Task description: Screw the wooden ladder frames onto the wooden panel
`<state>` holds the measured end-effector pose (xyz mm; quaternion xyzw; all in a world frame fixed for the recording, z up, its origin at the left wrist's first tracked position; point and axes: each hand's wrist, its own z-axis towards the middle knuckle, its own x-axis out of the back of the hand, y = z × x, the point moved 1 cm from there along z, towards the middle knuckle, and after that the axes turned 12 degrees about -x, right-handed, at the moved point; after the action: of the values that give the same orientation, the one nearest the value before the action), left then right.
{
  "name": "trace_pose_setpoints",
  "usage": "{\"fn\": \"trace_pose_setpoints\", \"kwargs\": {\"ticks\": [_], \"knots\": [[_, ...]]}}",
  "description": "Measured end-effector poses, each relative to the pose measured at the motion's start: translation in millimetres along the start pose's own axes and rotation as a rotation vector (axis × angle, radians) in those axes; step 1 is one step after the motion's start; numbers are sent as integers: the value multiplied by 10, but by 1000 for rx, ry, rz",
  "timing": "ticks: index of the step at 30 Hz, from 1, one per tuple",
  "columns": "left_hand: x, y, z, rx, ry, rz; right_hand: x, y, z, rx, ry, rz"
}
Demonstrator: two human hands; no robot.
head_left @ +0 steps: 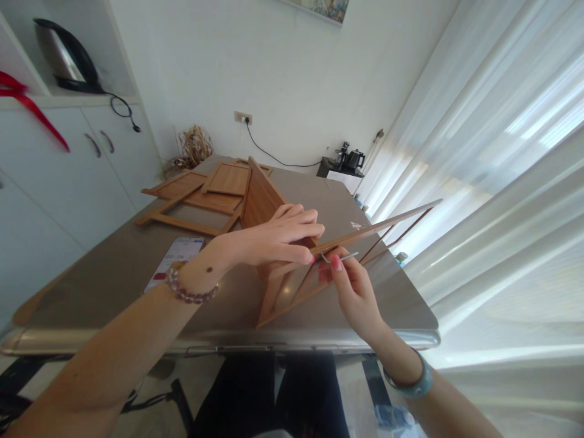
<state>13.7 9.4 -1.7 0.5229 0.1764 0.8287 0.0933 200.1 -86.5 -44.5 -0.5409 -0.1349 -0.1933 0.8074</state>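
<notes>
My left hand (287, 234) lies over the corner where a brown wooden panel (261, 194) meets a wooden frame (378, 228), its fingers resting on the wood and the thumb on the frame's edge. The panel stands tilted on edge, and the frame stretches away to the right. Just below that joint, my right hand (351, 286) pinches a bent metal hex key (349, 257) between thumb and fingers. The key's short end is against the frame's underside; whether it sits in a screw is hidden.
Several wooden panels and frames (191, 198) lie at the table's back left. A phone (176, 258) showing a timer rests near my left wrist. The grey table (219, 331) has a rounded metal front edge. Dried plant stalks (196, 146) are at the far left corner; white curtains (479, 152) hang at right.
</notes>
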Motion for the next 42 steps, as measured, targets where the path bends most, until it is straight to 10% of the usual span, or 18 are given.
{"fn": "trace_pose_setpoints", "kwargs": {"ticks": [6, 13, 16, 23, 42], "knots": [[-1, -2, -4, 0, -6, 11, 59, 147, -77, -72, -63, 87], [-1, -3, 3, 29, -7, -2, 591, 194, 149, 281, 407, -252], [-4, -4, 10, 28, -12, -1, 837, 98, 448, 571, 128, -624], [-10, -13, 17, 26, -26, 23, 743, -102, 931, 569, -549, -899], [34, 99, 44, 89, -61, -19, 435, -40, 878, 695, -461, -703]]}}
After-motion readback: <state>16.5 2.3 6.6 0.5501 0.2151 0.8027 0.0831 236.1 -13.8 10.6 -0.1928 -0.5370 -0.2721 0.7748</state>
